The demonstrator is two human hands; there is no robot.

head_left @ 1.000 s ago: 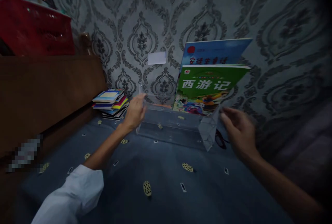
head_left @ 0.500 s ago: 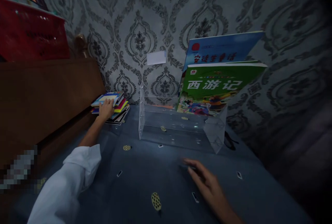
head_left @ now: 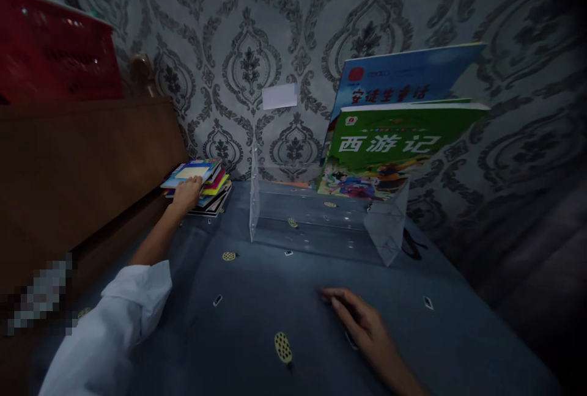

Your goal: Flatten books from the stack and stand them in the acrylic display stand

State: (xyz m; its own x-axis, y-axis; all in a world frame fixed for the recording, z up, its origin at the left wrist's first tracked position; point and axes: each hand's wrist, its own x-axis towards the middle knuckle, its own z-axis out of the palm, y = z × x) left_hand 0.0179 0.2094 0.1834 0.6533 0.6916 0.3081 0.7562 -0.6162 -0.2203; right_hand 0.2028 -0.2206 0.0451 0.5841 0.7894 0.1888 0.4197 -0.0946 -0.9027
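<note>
At the left, my left hand is at the near edge of a stack of books. Its fingers are curled over the light blue top book, and the thumb side is hidden. My right hand hovers low over the blue cloth, fingers loosely bent and apart from the thumb, with nothing visible in it. A clear acrylic book rack stands in the middle. In its right part lean a green book and, behind it, a blue book.
Patterned wallpaper rises behind the rack, with a white label in front of it. A brown wooden headboard runs along the left, a red box above it. A dark strap lies right of the rack.
The fingers of my left hand have curled in at the near edge of the top book. My right hand has barely shifted. The view has tilted slightly, and the rack appears further right.
</note>
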